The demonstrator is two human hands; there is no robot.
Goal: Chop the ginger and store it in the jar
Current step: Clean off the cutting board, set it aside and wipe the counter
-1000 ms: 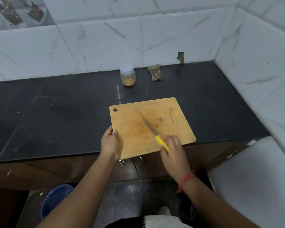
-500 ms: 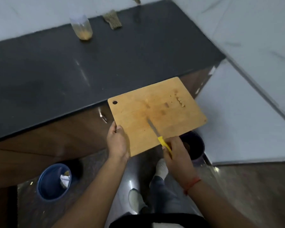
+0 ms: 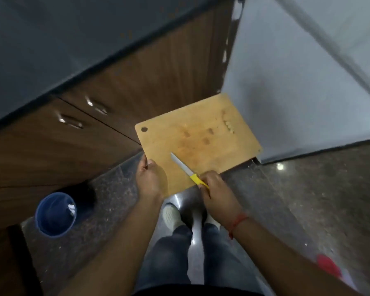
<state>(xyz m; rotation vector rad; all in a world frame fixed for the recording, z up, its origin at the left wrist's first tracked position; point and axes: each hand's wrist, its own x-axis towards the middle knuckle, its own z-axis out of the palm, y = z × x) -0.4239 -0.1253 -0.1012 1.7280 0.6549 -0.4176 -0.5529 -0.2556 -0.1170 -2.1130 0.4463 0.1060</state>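
Left hand (image 3: 150, 178) grips the cutting board (image 3: 198, 142) edge, right hand (image 3: 217, 189) holds the knife (image 3: 187, 170) (yellow handle) flat on it, ginger bits (image 3: 229, 126) near the far corner.

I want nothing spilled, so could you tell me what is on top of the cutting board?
Small ginger scraps by the far right edge and the knife blade.

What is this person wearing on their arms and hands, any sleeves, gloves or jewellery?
Both forearms are bare, with no sleeves in view and no gloves. The left hand shows no rings or bands. The right hand has a thin red thread tied around the wrist.
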